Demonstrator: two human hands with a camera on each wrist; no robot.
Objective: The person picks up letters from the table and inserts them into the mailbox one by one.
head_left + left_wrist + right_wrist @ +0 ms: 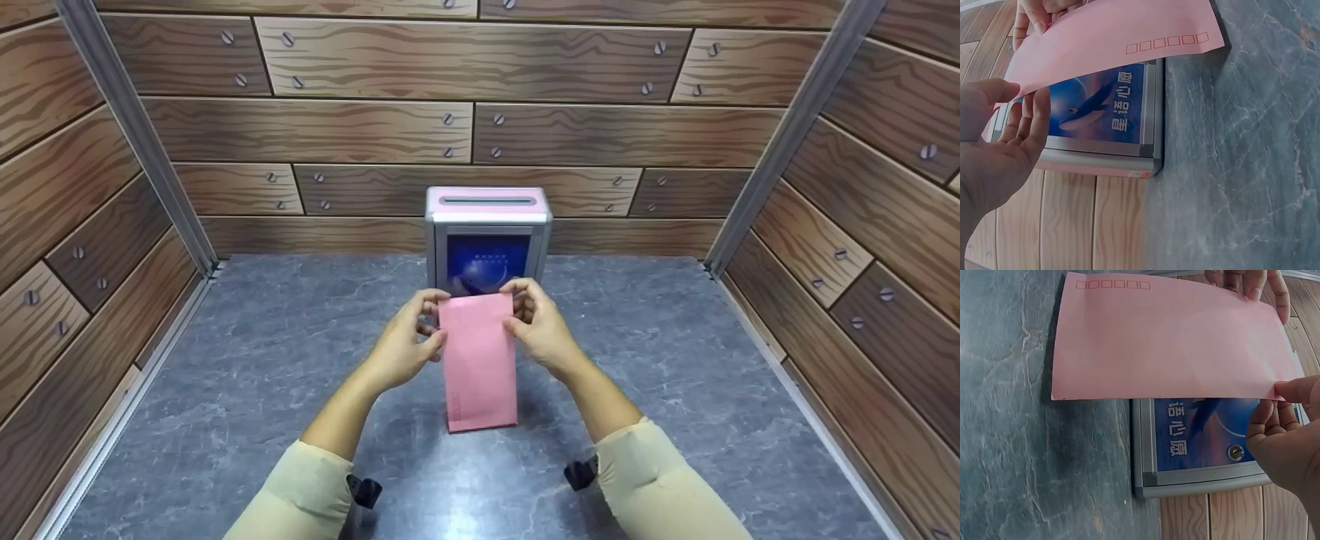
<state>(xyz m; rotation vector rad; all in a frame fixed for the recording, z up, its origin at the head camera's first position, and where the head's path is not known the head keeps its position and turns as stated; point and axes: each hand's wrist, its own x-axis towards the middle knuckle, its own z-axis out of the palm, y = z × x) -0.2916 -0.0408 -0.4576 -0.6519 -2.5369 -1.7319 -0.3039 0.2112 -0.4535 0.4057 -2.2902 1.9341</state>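
A pink envelope (pixel 480 367) with a row of small red squares is held upright between two hands in the head view. My left hand (pixel 405 341) pinches its upper left edge, thumb in front and fingers behind. On the opposite edge, my right hand (pixel 547 330) pinches it the same way. Behind the envelope stands a silver-framed box (pixel 489 232) with a pink top, a slot (pixel 491 200) in that top and a blue picture on its front. The envelope covers the lower front of the box in the head view. A round lock (pixel 1235 452) shows on the box's front in the right wrist view.
The box stands near the back wall on a grey marbled tabletop (pixel 300 330). Wood-patterned panels (pixel 472 64) rise at the back and both sides, with metal posts (pixel 795 135) at the corners. A small black camera is worn near each sleeve.
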